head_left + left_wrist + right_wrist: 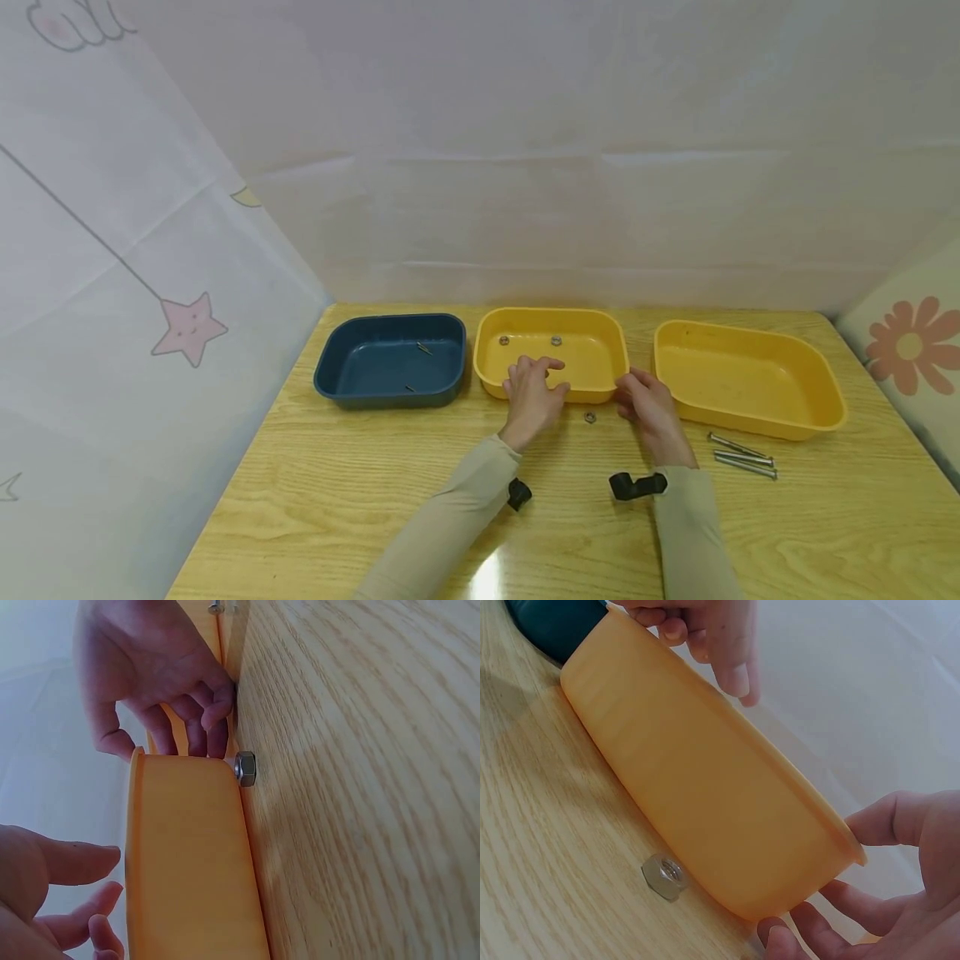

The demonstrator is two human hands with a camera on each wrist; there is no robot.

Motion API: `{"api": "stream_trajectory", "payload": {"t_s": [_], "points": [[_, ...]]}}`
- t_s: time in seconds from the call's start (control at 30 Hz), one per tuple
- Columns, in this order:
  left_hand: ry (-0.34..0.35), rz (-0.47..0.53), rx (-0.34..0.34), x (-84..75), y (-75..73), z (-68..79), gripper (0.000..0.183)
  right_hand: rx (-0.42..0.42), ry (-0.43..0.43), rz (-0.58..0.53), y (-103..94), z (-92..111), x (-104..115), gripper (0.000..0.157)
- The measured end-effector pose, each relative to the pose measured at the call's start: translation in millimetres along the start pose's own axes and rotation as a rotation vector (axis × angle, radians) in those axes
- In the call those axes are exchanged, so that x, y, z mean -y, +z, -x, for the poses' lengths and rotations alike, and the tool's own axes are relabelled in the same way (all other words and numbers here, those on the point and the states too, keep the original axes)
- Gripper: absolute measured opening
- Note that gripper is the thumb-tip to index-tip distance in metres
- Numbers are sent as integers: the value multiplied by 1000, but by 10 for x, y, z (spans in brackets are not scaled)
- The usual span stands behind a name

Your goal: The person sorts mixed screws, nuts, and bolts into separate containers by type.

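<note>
My right hand (651, 410) grips the near right corner of the middle yellow tray (551, 397), its thumb at the rim and the other fingers against the outer wall. Over the near side of that tray is my left hand (534, 398), with thumb and index finger apart and nothing seen between them. Two hex nuts lie inside, one at the far left (504, 340), the other a nut (556, 340) near the back middle. Another hex nut (664, 876) is on the table just in front of the tray.
A dark blue tray (390, 401) with a few small screws (424, 348) stands at the left. On the right is a larger yellow tray (750, 421), with several long bolts (744, 458) on the wooden table (315, 517) before it. A pale printed sheet (480, 208) hangs behind.
</note>
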State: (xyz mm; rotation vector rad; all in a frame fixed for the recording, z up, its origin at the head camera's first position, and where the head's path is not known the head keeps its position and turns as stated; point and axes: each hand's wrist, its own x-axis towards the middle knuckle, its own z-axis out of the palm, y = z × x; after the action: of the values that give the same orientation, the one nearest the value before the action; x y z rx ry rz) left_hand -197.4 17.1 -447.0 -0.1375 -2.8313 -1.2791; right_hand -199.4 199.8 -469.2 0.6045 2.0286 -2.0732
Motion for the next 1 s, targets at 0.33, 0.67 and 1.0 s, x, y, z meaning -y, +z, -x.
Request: {"api": "stream_trajectory", "payload": {"t_s": [0.33,0.67,1.0], "points": [[32,110,-11,37,-15,-5,26,-6,6,-5,14,-18,3,58],[45,187,-5,31,-76,91,23,14,-7,13,-3,-11,3,56],[134,195,82,91,-33,212,18,3,0,2,10,-13,5,56]]}}
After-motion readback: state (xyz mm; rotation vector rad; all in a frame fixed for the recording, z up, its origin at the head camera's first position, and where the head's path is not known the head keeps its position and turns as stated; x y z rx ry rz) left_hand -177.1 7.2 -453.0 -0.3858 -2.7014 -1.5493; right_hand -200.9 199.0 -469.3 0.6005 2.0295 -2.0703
